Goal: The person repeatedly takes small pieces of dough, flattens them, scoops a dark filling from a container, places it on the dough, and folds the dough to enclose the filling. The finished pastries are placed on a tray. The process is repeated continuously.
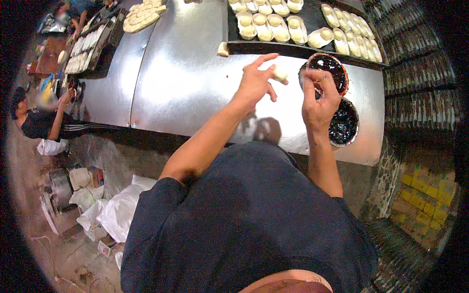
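Note:
My left hand [256,81] is above the steel table with its fingers spread. A small pale piece of dough [281,72] rests against its fingers. To its right, my right hand [322,99] is bent at the wrist with fingertips pinched together. Blur at those fingertips hides whether they hold anything. Just behind this hand is a round bowl of dark red, glossy filling [329,66]. A second bowl of similar dark filling [344,122] sits nearer my body, partly covered by my right forearm.
Beyond my hands, a black tray [271,47] holds rows of shaped dough pieces topped with round balls. One dough lump [223,49] touches its near left corner. Flattened dough [143,17] lies farther left on the steel table [176,106]. Another person [44,117] works at left. Stacked racks [421,80] stand right.

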Motion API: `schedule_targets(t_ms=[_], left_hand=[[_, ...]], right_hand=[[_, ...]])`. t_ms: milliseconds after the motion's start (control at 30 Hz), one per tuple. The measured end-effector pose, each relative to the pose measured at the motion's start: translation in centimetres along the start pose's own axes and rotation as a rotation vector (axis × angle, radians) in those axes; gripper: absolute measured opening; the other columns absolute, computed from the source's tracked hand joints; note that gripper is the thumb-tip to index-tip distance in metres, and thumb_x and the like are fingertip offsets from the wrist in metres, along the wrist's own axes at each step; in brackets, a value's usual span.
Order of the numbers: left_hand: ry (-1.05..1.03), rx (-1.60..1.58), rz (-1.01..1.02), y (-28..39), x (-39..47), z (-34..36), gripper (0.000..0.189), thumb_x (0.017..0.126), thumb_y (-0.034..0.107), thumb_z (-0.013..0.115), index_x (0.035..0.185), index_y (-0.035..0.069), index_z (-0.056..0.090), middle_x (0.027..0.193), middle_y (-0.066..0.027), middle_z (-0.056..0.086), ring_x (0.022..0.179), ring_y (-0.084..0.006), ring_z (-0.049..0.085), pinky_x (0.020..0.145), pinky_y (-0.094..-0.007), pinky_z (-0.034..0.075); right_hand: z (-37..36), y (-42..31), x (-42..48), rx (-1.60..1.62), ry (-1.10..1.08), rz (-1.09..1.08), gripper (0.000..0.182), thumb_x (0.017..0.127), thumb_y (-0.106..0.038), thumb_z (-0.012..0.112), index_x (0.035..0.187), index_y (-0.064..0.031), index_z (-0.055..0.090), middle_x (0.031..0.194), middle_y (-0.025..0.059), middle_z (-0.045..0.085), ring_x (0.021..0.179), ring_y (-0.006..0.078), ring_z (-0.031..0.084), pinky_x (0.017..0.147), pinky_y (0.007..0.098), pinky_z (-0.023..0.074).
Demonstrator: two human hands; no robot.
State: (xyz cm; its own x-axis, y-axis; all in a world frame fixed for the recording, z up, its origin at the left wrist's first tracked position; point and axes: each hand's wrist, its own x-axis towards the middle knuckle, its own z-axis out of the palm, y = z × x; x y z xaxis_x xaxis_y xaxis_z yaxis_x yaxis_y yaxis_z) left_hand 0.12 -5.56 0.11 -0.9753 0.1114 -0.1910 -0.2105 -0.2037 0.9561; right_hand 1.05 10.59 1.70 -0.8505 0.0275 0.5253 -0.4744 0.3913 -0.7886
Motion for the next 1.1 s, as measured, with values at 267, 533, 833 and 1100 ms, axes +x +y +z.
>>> schedule_targets(t_ms=[267,533,833,1100], left_hand=[[0.012,1.075,0.121,-10.0,2.5,-6.4,0.025,0.088,0.018,0.058,0.108,0.008,0.071,0.126,-0.0144,0.061,0.102,-0.0335,0.063,0.09,-0.0446,0.05],[0.037,1.311,0.255,-12.3,7.3,-8.7,0.026,0.082,0.008,0.058,0.107,0.006,0.064,0.115,-0.0167,0.058,0.103,-0.0369,0.056,0.091,-0.0463,0.049],[0.637,1.083,0.362,-10.7,0.8,-9.6,0.047,0.079,0.009,0.067,0.124,0.007,0.054,0.105,-0.0178,0.052,0.098,-0.0369,0.055,0.084,-0.0453,0.048],[0.625,1.459,0.249,-14.1,-4.6,-15.8,0.048,0.083,0.03,0.069,0.122,0.004,0.058,0.134,-0.0174,0.049,0.114,-0.0352,0.051,0.097,-0.0456,0.042]], right_hand=[[1.0,14.1,-11.7,-0.61,-0.204,0.095,0.027,0.08,-0.015,0.062,0.105,-0.0071,0.066,0.097,0.0133,0.06,0.094,0.0362,0.056,0.08,0.047,0.0442],[9.5,16.8,-5.3,-0.602,-0.273,-0.17,0.019,0.086,-0.017,0.061,0.102,-0.0096,0.065,0.085,0.0117,0.058,0.083,0.0304,0.054,0.075,0.0461,0.0408],[10.2,12.2,-8.6,-0.391,-0.445,-0.134,0.024,0.074,-0.012,0.066,0.098,-0.0114,0.061,0.094,0.0122,0.053,0.091,0.0325,0.051,0.077,0.0446,0.0423],[5.7,13.7,-11.1,-0.224,-0.282,-0.227,0.012,0.07,-0.008,0.066,0.081,-0.0061,0.06,0.081,0.0163,0.054,0.083,0.0338,0.053,0.072,0.0471,0.0416]])
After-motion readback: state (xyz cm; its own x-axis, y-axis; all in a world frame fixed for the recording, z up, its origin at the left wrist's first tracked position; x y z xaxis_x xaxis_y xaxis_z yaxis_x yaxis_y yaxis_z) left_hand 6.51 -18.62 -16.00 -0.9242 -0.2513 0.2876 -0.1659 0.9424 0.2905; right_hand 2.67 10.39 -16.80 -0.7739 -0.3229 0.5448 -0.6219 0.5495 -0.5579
